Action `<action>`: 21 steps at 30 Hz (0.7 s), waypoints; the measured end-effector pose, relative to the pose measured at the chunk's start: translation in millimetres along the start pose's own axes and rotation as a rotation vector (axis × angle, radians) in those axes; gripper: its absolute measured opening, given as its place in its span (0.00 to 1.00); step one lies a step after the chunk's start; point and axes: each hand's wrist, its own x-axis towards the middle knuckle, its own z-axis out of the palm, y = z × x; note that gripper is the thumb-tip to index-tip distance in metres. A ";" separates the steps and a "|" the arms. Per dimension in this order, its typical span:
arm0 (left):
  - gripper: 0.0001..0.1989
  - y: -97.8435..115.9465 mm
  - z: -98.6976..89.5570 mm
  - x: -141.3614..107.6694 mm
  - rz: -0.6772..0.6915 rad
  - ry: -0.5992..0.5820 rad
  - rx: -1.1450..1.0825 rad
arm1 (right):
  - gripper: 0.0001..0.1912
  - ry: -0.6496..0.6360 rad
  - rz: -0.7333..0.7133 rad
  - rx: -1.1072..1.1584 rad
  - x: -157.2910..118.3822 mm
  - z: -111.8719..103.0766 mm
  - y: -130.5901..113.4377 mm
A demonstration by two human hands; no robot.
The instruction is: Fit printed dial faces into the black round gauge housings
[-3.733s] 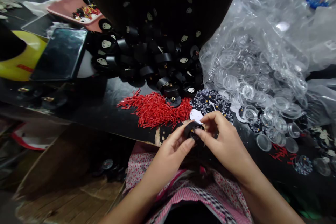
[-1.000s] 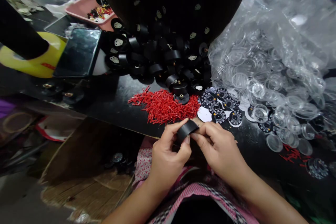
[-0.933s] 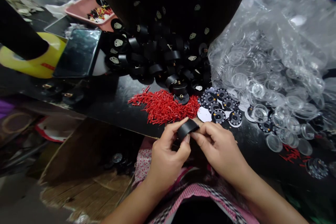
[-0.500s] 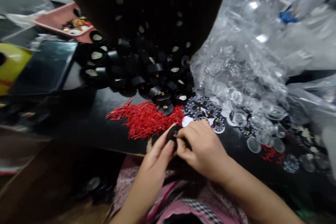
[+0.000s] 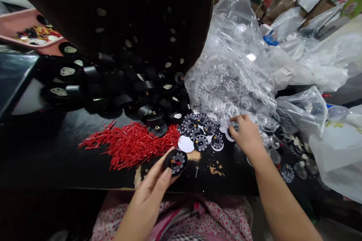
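Note:
My left hand [image 5: 154, 186] holds a small round black gauge case [image 5: 175, 161] face up near the front edge of the black table [image 5: 56, 158]; its dial carries a red needle. My right hand [image 5: 248, 137] reaches to the right, fingers curled down among clear plastic lens covers [image 5: 271, 141] at the foot of a big clear bag [image 5: 234, 71]; what it grips is hidden. Printed round dial faces [image 5: 201, 131] lie between my two hands. A heap of red needles [image 5: 132, 145] lies left of the dials.
A pile of black gauge cases [image 5: 127, 90] spills from a dark bag at the back. A pink tray [image 5: 25, 34] with small parts sits far left. More clear bags [image 5: 336, 150] crowd the right side. A small screw [image 5: 196, 171] lies near the table's chipped front edge.
My right hand has let go of the black case and moved right to the clear lens covers. My left hand keeps the case, now turned face up. The view has swung right.

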 end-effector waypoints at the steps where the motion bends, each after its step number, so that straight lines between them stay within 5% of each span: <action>1: 0.18 -0.8 3.8 -0.1 -0.067 -0.016 -0.059 | 0.09 0.003 -0.003 0.013 1.7 -1.9 4.9; 5: 0.15 2.9 17.9 1.9 -0.129 -0.071 -0.334 | 0.10 0.037 -0.030 0.208 -19.8 -11.6 -18.4; 10: 0.17 10.1 24.9 4.5 -0.135 -0.188 -0.360 | 0.13 -0.343 -0.316 0.673 -67.2 -2.6 -83.2; 14: 0.18 7.7 22.7 3.2 -0.016 -0.130 -0.232 | 0.17 -0.306 -0.433 0.643 -77.0 11.4 -104.4; 18: 0.19 4.0 16.5 -1.7 0.060 -0.121 -0.040 | 0.11 -0.372 -0.343 0.584 -69.5 10.6 -109.4; 21: 0.19 3.1 15.3 -5.2 0.083 -0.171 0.062 | 0.20 -0.289 -0.344 0.435 -67.9 13.1 -115.4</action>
